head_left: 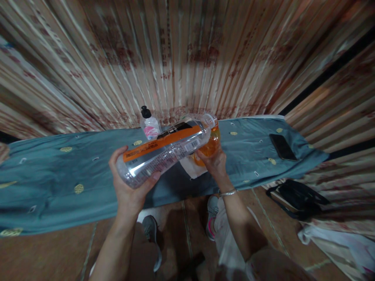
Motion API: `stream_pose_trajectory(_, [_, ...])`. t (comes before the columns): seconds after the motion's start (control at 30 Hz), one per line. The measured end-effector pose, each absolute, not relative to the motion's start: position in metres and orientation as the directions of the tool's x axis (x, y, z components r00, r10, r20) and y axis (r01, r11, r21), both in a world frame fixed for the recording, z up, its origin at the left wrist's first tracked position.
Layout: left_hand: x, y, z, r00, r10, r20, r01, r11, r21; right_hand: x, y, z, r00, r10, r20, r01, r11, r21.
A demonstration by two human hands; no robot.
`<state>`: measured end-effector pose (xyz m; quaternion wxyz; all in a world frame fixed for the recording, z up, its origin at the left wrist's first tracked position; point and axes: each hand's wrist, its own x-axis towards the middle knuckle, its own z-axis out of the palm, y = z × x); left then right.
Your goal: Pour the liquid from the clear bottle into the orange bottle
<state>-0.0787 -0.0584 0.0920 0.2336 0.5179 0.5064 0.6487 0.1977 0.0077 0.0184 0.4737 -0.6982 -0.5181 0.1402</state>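
My left hand (131, 191) is wrapped round the base of a large clear plastic bottle (166, 150) with an orange and black label. The bottle lies tilted, its uncapped neck pointing up and to the right. My right hand (215, 160), with a bracelet at the wrist, grips an orange see-through bottle (212, 144) behind and below that neck. The clear bottle's neck overlaps the orange bottle's top, so I cannot tell whether they touch. Beneath the orange bottle is a white cloth or paper (195, 171).
A pump bottle (150, 125) with a black top and pink label stands at the back of the cloth-covered table (58, 179). A black phone (283, 147) lies at the right. Patterned curtains (175, 58) hang behind, and a black bag (299, 197) sits low at the right.
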Motion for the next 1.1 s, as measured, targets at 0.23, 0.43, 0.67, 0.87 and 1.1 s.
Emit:
stream_pose_trajectory(0.23, [-0.076, -0.059, 0.097, -0.371, 0.822, 0.432, 0.188, -0.389, 0.902, 0.202, 0.010, 0.011, 0.411, 0.849, 0.332, 0.596, 0.025, -0.802])
stream_pose_trajectory(0.43, [-0.077, -0.057, 0.096, -0.378, 0.828, 0.414, 0.164, -0.380, 0.910, 0.201, 0.012, 0.010, 0.416, 0.835, 0.360, 0.616, 0.033, -0.787])
stream_pose_trajectory(0.67, [-0.081, -0.056, 0.091, -0.386, 0.829, 0.405, 0.172, -0.367, 0.914, 0.198, 0.013, 0.008, 0.406, 0.841, 0.359, 0.592, 0.057, -0.804])
stream_pose_trajectory(0.87, [-0.081, -0.057, 0.092, -0.388, 0.842, 0.374, 0.122, -0.356, 0.927, 0.198, 0.013, 0.010, 0.396, 0.851, 0.344, 0.577, 0.060, -0.814])
stream_pose_trajectory(1.1, [-0.084, -0.053, 0.086, -0.396, 0.848, 0.354, 0.091, -0.347, 0.933, 0.197, 0.014, 0.010, 0.384, 0.858, 0.341, 0.569, 0.071, -0.820])
